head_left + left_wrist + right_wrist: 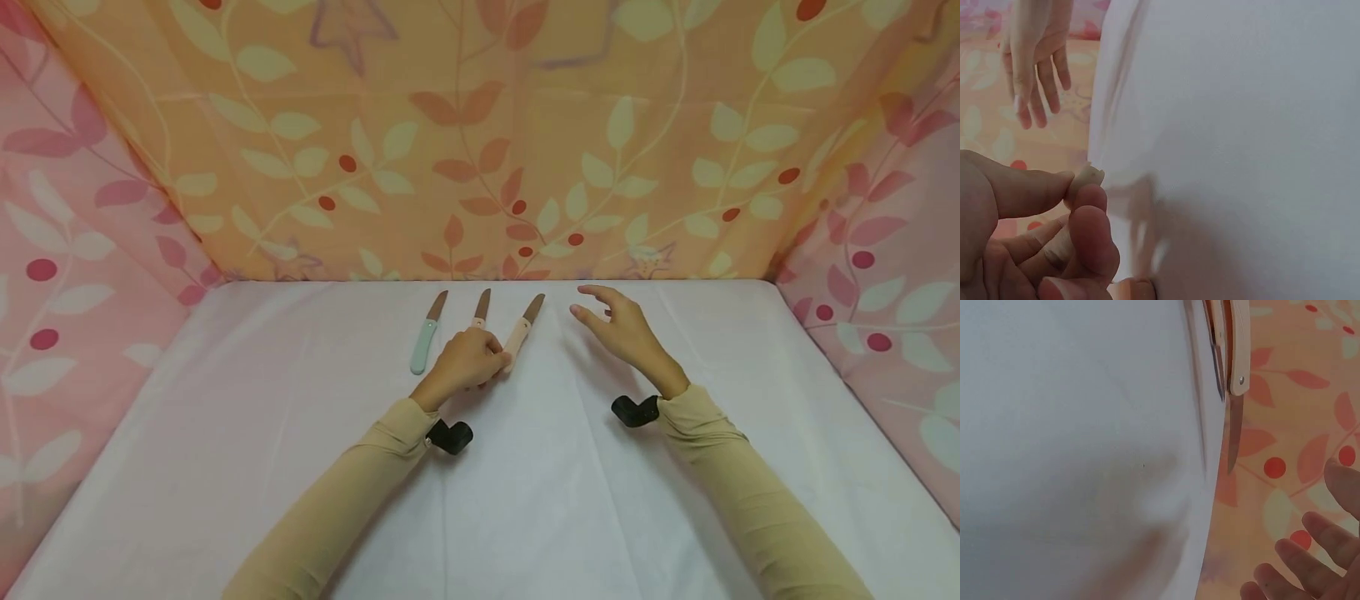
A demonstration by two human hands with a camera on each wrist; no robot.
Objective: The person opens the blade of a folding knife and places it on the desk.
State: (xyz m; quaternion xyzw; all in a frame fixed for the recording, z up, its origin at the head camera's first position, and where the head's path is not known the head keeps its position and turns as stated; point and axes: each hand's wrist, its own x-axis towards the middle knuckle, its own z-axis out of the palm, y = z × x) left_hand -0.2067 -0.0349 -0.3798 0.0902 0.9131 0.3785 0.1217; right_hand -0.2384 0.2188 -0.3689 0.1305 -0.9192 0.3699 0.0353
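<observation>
On the white cloth-covered table, walled in by pink and orange leaf-patterned fabric, we see three small knives lying side by side near the far edge, blades pointing away from us. Farthest left lies the small knife with a mint-green handle, untouched and just beside our left hand. Next comes the small knife with a pink handle; only its blade and the top of its handle show, since our left hand covers the rest. That hand's grip is curled, thumb and fingertips pinching the lower end of the small knife with a peach handle, which rests on the table at a slant, third in the row. To the right, our right hand hangs above the cloth near the peach knife without touching it, its grip spread and relaxed, holding nothing. Both arms wear tan sleeves, each with a black wrist camera.
</observation>
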